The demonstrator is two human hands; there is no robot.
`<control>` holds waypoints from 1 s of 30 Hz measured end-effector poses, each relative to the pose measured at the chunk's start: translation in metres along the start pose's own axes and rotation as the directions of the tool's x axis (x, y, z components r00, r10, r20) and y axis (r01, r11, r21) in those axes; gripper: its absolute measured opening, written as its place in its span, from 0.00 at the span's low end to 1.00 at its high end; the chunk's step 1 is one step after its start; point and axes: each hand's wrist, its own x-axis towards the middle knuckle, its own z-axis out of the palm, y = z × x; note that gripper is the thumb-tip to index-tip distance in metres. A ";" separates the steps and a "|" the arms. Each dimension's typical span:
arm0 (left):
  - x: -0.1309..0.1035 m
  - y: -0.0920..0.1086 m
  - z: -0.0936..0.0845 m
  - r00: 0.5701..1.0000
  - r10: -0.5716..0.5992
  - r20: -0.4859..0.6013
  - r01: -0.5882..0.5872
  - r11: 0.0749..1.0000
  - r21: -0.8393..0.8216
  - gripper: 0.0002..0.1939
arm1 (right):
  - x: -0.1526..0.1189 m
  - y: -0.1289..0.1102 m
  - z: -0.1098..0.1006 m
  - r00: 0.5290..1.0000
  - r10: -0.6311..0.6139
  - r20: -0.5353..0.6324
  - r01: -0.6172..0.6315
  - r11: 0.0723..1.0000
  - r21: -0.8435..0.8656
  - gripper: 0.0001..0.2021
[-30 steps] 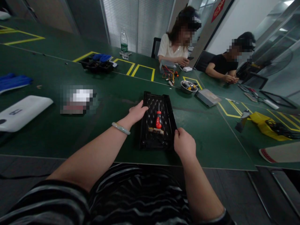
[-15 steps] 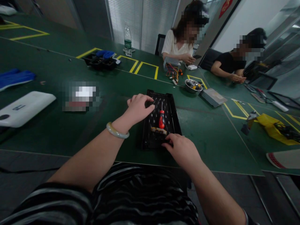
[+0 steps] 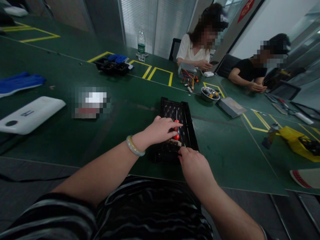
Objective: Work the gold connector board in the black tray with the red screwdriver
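Observation:
A black perforated tray-like case (image 3: 192, 128) lies on the green table. Inside it is a screwdriver with a red handle (image 3: 177, 136), its shaft pointing away from me. Just below the handle sits a small brown part (image 3: 174, 142). My left hand (image 3: 162, 129) reaches over the screwdriver from the left, fingers apart, with nothing visibly gripped. At the near right part of the case, the fingers of my right hand (image 3: 193, 160) are pinched together; a thin light tip shows above them, and what they hold is too small to name.
Left stand a white panel (image 3: 32, 115) and a blue glove (image 3: 21, 83). Farther back are a black tray (image 3: 112, 66), a bottle (image 3: 141, 46), a metal bowl (image 3: 210, 94) and a grey box (image 3: 231, 106). A yellow bag (image 3: 297, 141) lies right. Two people sit across the table.
My left hand has moved from the case's left edge to over the red handle. My right hand's fingers have closed into a tighter pinch. The whole view has shifted slightly.

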 end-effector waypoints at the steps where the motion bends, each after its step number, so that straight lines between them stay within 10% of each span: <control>1: 0.000 0.000 0.002 0.999 0.021 0.027 -0.021 1.000 0.000 0.20 | -0.001 0.001 0.000 1.000 -0.012 -0.004 0.012 1.000 0.008 0.12; 15: 0.004 0.003 0.003 0.992 -0.112 -0.055 0.099 0.975 -0.199 0.20 | 0.065 0.059 -0.002 0.988 -0.055 -0.141 0.065 0.996 0.069 0.10; 30: 0.007 -0.007 -0.002 0.925 -0.323 -0.198 0.211 0.873 -0.439 0.16 | 0.070 0.033 0.001 0.977 -0.185 -0.104 0.196 0.975 0.109 0.09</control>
